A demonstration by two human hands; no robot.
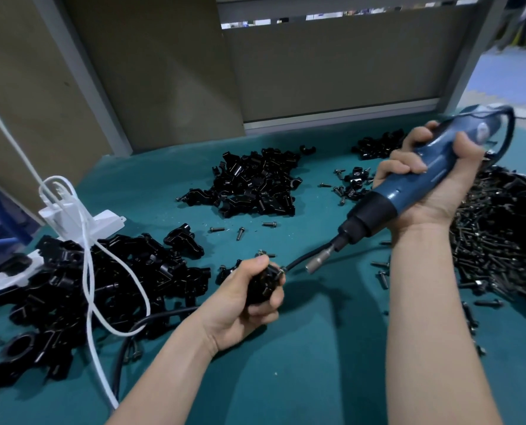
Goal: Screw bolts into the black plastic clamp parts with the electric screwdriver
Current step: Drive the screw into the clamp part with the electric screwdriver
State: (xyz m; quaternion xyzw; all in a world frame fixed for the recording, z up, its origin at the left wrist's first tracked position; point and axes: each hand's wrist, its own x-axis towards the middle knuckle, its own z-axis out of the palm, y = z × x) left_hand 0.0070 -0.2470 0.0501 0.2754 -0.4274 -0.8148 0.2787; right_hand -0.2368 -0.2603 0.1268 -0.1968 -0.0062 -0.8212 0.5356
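One black clamp part (pixel 260 288) is gripped in the curled fingers of the left hand (pixel 243 305) at near centre, above the teal table cover (pixel 317 357), with a bolt (pixel 281 270) standing out at its right end. A blue screwdriver (pixel 424 179) is held tilted in the closed right hand (pixel 436 191), farther right, its metal tip (pixel 315 262) aimed down-left at the bolt but apart from it. Listed besides: clamp heap (pixel 71 289) near left, second clamp heap (pixel 255 185) far centre, bolt heap (pixel 501 234) right, white power strip (pixel 102 222) and white cable (pixel 86 271) left.
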